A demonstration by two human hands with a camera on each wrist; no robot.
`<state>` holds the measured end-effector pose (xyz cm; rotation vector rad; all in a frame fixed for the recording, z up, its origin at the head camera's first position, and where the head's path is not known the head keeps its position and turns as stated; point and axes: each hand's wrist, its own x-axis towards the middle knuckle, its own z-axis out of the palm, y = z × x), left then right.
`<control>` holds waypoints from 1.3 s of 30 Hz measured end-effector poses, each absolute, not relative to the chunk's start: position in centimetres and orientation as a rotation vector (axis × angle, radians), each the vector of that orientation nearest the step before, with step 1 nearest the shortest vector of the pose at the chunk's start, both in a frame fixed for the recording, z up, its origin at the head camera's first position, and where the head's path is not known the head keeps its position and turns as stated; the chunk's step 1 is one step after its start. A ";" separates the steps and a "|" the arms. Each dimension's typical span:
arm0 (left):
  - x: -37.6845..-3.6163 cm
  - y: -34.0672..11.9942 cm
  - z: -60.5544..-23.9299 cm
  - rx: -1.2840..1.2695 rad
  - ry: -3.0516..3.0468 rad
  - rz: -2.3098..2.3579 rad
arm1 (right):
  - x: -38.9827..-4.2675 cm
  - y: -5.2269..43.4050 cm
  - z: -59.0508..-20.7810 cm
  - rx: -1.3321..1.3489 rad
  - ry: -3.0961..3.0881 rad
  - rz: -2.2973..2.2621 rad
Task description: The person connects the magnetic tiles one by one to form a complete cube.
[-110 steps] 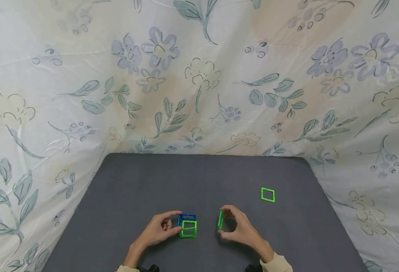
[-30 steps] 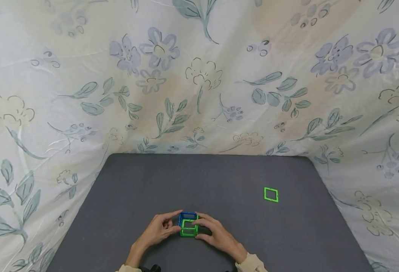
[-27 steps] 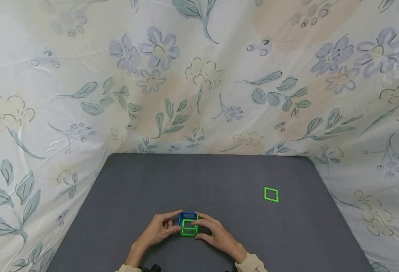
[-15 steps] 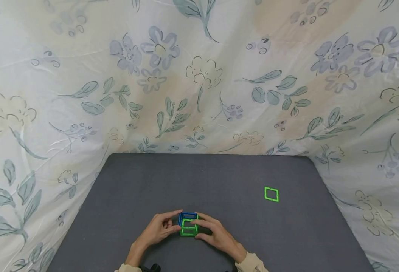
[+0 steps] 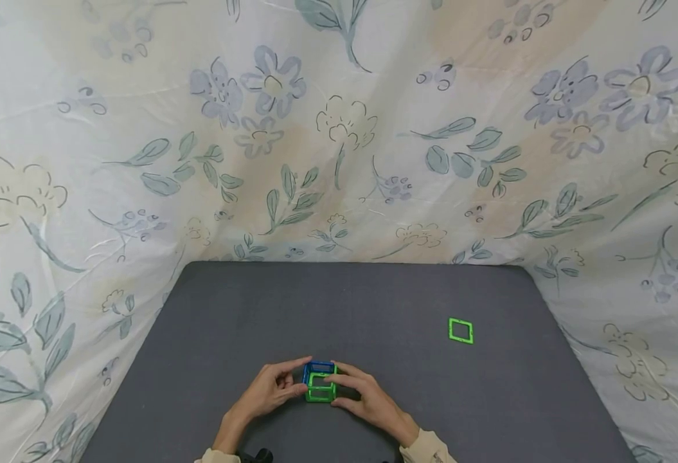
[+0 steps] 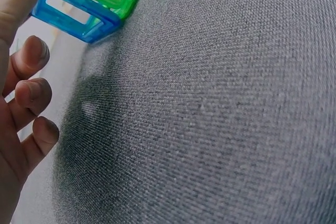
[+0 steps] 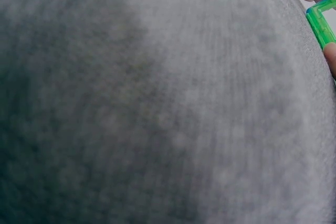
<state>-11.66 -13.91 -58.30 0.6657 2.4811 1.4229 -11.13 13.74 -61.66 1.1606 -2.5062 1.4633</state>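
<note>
A small open box of magnetic tiles (image 5: 319,400), made of blue and green square frames, stands on the dark table near its front. My left hand (image 5: 269,389) holds the box's left side between thumb and forefinger, its other fingers curled in. On the opposite side my right hand (image 5: 370,400) grips a green magnetic tile (image 5: 335,371) that stands against the box, one finger reaching over the top. In the left wrist view, a blue tile (image 6: 68,17) forms the side by the left hand. The right wrist view catches only a green corner (image 7: 319,27) and a fingertip.
A loose green square tile (image 5: 461,331) lies flat on the grey table (image 5: 315,308), farther back to the right. Behind the table hangs a floral curtain (image 5: 339,193), which also runs along both sides.
The right hand has moved left from apart on the table, bringing its green tile against the box's right side. Over the last second both hands have stayed nearly still.
</note>
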 end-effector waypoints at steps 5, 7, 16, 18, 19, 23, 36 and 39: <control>-11.7 -14.0 -58.3 0.663 2.478 1.426 | -11.2 13.7 -61.6 1.172 -2.500 1.479; -11.6 -14.1 -58.3 0.677 2.483 1.423 | -11.2 13.8 -61.6 1.177 -2.509 1.487; -11.4 -14.6 -58.6 0.758 2.466 1.432 | -11.7 14.2 -61.1 1.235 -2.583 1.516; -11.4 -14.6 -58.6 0.750 2.455 1.433 | -11.8 14.3 -61.1 1.242 -2.593 1.523; -11.4 -14.6 -58.6 0.749 2.450 1.433 | -11.8 14.3 -61.1 1.240 -2.602 1.526; -11.6 -14.6 -58.6 0.752 2.436 1.435 | -11.9 14.4 -61.0 1.227 -2.618 1.526; -11.6 -14.5 -58.5 0.732 2.436 1.417 | -14.5 20.9 -57.6 0.973 -2.639 1.123; -11.6 -14.5 -58.4 0.731 2.436 1.415 | -15.6 24.1 -56.3 0.850 -2.714 0.993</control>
